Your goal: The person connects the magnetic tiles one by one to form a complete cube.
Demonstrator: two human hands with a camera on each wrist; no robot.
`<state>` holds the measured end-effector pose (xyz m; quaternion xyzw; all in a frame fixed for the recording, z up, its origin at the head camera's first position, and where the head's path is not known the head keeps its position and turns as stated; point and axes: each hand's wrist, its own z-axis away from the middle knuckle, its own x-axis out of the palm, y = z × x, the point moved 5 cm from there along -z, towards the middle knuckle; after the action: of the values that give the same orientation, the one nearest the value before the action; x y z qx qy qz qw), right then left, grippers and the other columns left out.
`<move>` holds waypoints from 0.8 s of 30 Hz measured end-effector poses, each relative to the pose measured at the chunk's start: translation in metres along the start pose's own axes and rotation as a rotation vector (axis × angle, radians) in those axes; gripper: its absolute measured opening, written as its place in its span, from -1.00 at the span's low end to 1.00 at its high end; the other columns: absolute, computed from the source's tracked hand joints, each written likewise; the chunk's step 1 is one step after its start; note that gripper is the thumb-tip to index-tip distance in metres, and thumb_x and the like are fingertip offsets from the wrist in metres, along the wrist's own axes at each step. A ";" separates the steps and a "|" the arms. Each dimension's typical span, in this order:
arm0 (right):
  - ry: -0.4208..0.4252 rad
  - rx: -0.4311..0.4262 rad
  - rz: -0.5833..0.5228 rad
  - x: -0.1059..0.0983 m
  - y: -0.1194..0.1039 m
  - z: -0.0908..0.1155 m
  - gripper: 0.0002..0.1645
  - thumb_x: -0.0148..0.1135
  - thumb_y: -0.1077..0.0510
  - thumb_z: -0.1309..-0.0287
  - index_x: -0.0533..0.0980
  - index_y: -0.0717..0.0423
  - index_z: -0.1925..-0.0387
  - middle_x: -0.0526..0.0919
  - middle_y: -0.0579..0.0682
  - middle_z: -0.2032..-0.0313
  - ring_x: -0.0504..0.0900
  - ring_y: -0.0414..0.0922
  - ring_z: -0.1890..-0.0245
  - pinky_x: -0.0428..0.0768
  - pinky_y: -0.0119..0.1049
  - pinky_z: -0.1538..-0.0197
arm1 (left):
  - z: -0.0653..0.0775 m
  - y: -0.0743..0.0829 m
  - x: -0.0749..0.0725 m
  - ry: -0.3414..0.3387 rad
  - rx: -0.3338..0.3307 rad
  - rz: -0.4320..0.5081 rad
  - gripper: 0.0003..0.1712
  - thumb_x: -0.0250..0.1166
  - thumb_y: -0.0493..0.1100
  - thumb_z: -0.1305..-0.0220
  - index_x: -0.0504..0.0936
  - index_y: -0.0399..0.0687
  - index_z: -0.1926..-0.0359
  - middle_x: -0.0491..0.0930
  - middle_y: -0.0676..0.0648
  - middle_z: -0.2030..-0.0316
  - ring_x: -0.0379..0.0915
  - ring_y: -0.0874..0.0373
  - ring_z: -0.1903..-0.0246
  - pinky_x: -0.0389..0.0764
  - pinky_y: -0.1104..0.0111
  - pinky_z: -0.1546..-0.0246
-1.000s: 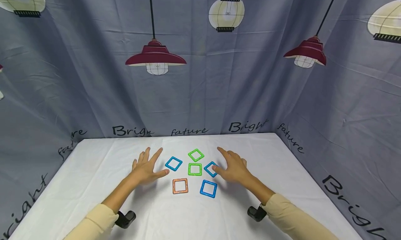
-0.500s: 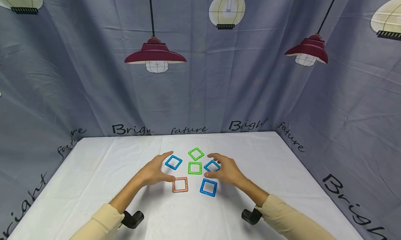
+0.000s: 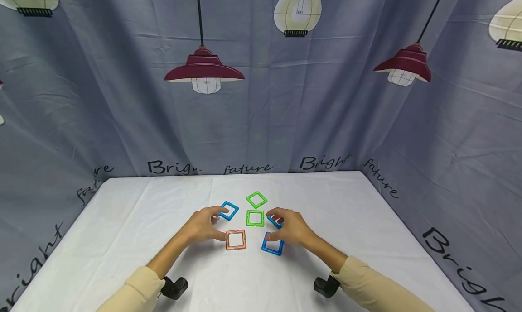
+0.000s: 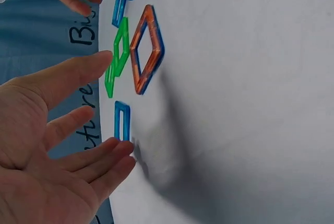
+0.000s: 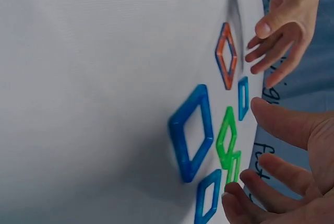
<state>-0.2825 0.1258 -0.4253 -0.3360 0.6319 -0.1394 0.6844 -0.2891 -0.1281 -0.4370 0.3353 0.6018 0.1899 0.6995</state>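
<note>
Several square plastic frames with hollow middles lie flat on the white cloth. My left hand (image 3: 204, 226) is spread at the left, fingers over the left blue frame (image 3: 234, 213) and thumb by the left side of the orange frame (image 3: 236, 248). Its palm holds nothing in the left wrist view. My right hand (image 3: 291, 228) hovers at the right, partly hiding the right blue frame (image 3: 274, 223). Its thumb is over the front blue frame (image 3: 271, 252); thumb and fingers stand apart in the right wrist view. Between the hands lie a green frame (image 3: 255, 225) and a green frame turned like a diamond (image 3: 261, 204).
White cloth (image 3: 228, 285) covers the table, which ends at a grey-blue curtain (image 3: 253, 122) printed with lamps and lettering. A black wrist mount (image 3: 174, 288) hangs below the left sleeve, another black mount (image 3: 326, 286) below the right.
Both hands have come inward and lower, their fingers bending from a wide spread. The right hand's thumb has moved from the right blue frame toward the front one. The frames stay in place.
</note>
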 end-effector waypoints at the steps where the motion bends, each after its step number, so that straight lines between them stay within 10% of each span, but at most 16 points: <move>1: -0.007 0.002 -0.001 0.000 0.002 0.001 -0.31 0.68 0.15 0.19 0.63 0.07 -0.08 0.72 0.12 0.03 0.65 0.10 0.01 0.65 0.02 -0.03 | 0.001 0.001 0.002 -0.003 0.010 0.001 -0.16 0.69 -0.15 0.22 0.64 0.02 -0.21 0.63 -0.24 -0.10 0.59 -0.10 -0.06 0.61 0.02 -0.05; 24: -0.051 -0.014 0.047 0.015 0.018 0.021 -0.30 0.73 0.20 0.31 0.63 0.22 0.01 0.73 0.04 0.13 0.63 -0.07 0.13 0.64 -0.03 -0.07 | 0.011 0.001 0.026 0.002 0.142 -0.033 -0.33 0.72 -0.20 0.30 0.69 -0.17 0.04 0.69 -0.04 0.15 0.57 0.06 0.08 0.58 0.12 -0.06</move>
<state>-0.2642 0.1361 -0.4486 -0.3293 0.6229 -0.1104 0.7010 -0.2737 -0.1131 -0.4543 0.3740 0.6201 0.1357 0.6762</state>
